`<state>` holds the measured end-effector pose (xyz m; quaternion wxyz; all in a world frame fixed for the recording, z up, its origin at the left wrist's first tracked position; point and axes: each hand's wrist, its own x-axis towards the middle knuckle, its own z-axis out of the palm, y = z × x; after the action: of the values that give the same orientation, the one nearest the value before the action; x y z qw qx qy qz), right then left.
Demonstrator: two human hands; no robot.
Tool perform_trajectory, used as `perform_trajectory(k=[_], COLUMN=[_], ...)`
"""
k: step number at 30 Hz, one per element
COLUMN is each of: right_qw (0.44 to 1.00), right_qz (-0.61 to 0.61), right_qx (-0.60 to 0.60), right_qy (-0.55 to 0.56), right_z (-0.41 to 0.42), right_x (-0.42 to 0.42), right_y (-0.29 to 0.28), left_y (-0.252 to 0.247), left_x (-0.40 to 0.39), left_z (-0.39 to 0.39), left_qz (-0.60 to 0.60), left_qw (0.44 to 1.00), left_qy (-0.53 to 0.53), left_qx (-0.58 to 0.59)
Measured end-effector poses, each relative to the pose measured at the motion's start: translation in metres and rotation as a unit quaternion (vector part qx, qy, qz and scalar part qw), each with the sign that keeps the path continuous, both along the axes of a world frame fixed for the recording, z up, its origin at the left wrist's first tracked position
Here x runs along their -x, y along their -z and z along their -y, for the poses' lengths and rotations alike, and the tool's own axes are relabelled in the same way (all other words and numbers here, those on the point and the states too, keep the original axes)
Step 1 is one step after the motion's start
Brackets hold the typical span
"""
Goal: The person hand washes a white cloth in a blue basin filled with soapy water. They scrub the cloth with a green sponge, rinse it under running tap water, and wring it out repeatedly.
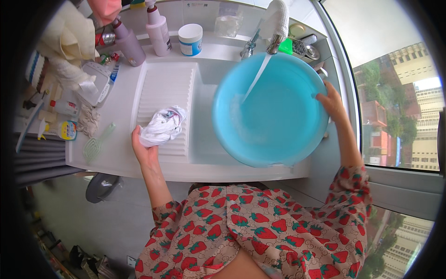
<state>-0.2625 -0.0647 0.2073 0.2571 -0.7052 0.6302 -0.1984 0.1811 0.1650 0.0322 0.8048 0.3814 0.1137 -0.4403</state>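
Observation:
Bunched white cloth point(163, 126) lies over the ribbed washboard part point(163, 83) of the white laundry sink. My left hand point(143, 146) grips its lower left end. On the right, my right hand point(331, 101) clasps the rim of a large turquoise plastic basin point(271, 136), thumb over the inner side. A stream of water runs from the chrome faucet point(274, 44) into the basin, and water with some froth on its left side shows inside. White textured fabric point(278, 17) is draped over the faucet's neck.
Two pump bottles point(158, 33) and a white-lidded tub point(190, 40) line the back ledge. At left lie a green hairbrush point(95, 146), a yellow-labelled spray bottle point(67, 130) and a grey rag point(89, 120). A window point(390, 104) borders the right side. Scrubbers point(299, 46) sit behind the basin.

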Motion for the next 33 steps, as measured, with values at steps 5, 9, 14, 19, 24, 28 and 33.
perform_trajectory(k=[5,9,14,19,24,28,33], right_qw=[0.965,0.89,0.9,0.886,0.865,0.888,0.924], right_qz=[-0.223,-0.416,-0.398,-0.447,-0.464,-0.429,-0.298], right_qx=[-0.048,-0.124,-0.141,-0.057,0.024,-0.075,-0.225], right_qy=[-0.133,-0.138,-0.111,-0.111,-0.187,-0.146,-0.088], right_z=[0.054,0.088,0.101,0.089,0.082,0.086,0.085], right_x=[-0.041,-0.103,-0.12,-0.118,-0.111,-0.104,-0.055], right_y=[-0.038,-0.037,-0.033,-0.03,-0.024,-0.028,0.012], left_y=[0.012,0.01,0.01,0.003,-0.007,-0.01,-0.013], left_x=[0.013,0.027,0.035,0.029,0.024,0.024,0.037], left_z=[0.013,0.02,0.01,0.008,0.017,0.025,0.037], left_qz=[-0.055,-0.062,-0.062,-0.061,-0.042,-0.036,-0.032], left_qw=[0.997,0.996,0.997,0.997,0.998,0.995,0.996], left_qy=[0.036,0.043,0.034,0.028,0.039,0.071,0.071], left_qx=[0.049,0.043,0.041,0.033,0.04,0.063,0.051])
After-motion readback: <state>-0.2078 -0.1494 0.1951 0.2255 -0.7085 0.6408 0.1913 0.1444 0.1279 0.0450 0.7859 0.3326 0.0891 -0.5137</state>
